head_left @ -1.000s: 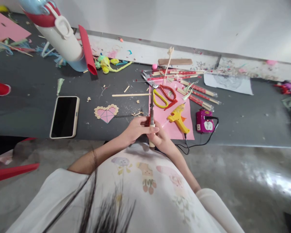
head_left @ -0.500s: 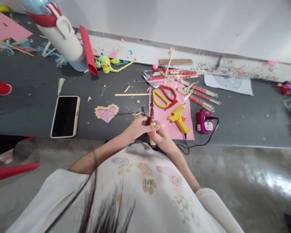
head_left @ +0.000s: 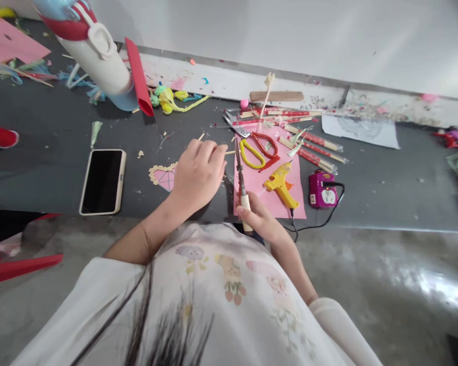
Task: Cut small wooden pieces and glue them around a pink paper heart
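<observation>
Moved off the pliers [head_left: 246, 202], the left hand [head_left: 199, 170] covers the stick [head_left: 231, 152] on the counter [head_left: 381, 203] in the head view, its hold unclear — a dragging wrist could shift the heart [head_left: 163, 178] — while the right hand [head_left: 262, 218] wraps its fingers round the pliers.

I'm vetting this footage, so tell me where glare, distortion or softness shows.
In the head view, glare whitens part of the concrete floor at right; same view, the water bottle leans at upper left, likely wide-angle distortion; same view, the hair strands at bottom look soft; same view, the left hand and right hand show no glare.
</observation>
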`<state>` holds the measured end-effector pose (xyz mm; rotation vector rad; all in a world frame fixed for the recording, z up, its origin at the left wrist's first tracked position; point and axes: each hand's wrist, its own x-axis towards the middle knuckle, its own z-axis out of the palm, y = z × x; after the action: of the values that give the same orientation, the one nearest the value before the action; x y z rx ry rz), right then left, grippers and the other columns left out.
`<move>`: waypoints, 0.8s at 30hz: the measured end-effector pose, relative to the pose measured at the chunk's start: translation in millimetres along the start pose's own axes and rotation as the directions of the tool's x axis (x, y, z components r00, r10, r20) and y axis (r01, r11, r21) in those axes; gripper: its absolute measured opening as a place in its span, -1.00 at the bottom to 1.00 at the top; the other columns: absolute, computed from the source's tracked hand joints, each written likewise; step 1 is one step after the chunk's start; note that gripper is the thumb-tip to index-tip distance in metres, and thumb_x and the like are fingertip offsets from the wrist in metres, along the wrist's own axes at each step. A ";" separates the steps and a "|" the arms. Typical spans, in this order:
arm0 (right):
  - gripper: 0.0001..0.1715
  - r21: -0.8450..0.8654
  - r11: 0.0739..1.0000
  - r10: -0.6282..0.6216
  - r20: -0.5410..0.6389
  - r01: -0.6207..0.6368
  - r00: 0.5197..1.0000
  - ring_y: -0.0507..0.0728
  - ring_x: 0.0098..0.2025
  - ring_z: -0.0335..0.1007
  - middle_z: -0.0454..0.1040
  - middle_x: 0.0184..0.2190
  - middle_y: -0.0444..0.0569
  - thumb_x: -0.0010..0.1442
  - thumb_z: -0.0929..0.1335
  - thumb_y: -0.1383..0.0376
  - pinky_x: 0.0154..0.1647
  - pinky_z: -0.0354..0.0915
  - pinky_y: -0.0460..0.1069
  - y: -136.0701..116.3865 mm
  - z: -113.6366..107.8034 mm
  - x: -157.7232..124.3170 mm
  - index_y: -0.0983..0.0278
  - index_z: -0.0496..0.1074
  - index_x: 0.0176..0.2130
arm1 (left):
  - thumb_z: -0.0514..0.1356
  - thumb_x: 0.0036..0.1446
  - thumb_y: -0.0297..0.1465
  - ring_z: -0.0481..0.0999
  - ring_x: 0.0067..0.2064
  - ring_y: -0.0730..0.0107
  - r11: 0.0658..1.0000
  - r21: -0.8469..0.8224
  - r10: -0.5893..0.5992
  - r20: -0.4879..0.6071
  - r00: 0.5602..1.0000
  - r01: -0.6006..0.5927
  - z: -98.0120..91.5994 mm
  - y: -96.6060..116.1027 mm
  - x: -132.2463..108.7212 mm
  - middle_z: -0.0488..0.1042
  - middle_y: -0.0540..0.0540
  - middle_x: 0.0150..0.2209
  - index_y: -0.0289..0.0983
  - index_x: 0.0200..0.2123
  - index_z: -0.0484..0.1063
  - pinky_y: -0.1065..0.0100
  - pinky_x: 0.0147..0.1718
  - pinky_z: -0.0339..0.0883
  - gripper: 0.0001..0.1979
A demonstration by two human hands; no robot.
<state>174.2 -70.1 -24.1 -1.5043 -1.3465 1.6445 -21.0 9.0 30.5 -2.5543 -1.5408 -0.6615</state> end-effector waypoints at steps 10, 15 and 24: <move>-0.38 -0.025 0.999 -0.025 0.116 0.028 0.993 0.11 -0.21 0.27 0.37 -0.22 -0.06 0.15 0.39 -0.03 -0.18 0.28 0.04 0.1 -5.9 -5.8 0.24 0.25 0.06 | 0.01 0.36 -0.27 0.56 -0.23 0.29 0.985 -0.133 -0.083 0.187 0.979 0.109 3.5 -10.2 0.8 0.61 -0.11 -0.27 -0.22 -0.19 0.55 0.34 -0.33 0.22 -0.68; -0.38 0.108 0.993 -0.068 0.274 0.039 0.959 0.10 -0.31 0.26 0.33 -0.28 -0.08 0.15 0.36 -0.13 -0.28 0.27 0.04 -8.4 -10.2 -6.1 0.22 0.24 -0.01 | 0.03 0.35 -0.25 0.56 -0.24 0.33 0.972 -0.197 -0.079 0.226 0.971 0.125 -1.9 -11.3 2.0 0.61 -0.10 -0.30 -0.23 -0.21 0.57 0.36 -0.33 0.20 -0.67; -0.42 0.272 0.962 -0.122 0.367 0.019 0.922 0.10 -0.33 0.29 0.37 -0.24 -0.02 0.16 0.33 -0.16 -0.33 0.26 0.02 -2.8 -14.3 -6.8 0.20 0.28 -0.06 | 0.05 0.34 -0.30 0.55 -0.24 0.32 0.974 -0.175 -0.084 0.302 0.950 0.142 -13.5 -9.0 5.9 0.61 -0.10 -0.27 -0.23 -0.23 0.56 0.35 -0.36 0.13 -0.71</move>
<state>188.7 -70.6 -17.1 -1.0020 -1.2895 2.0503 -30.7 14.3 43.8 -2.8327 -1.8081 -0.4815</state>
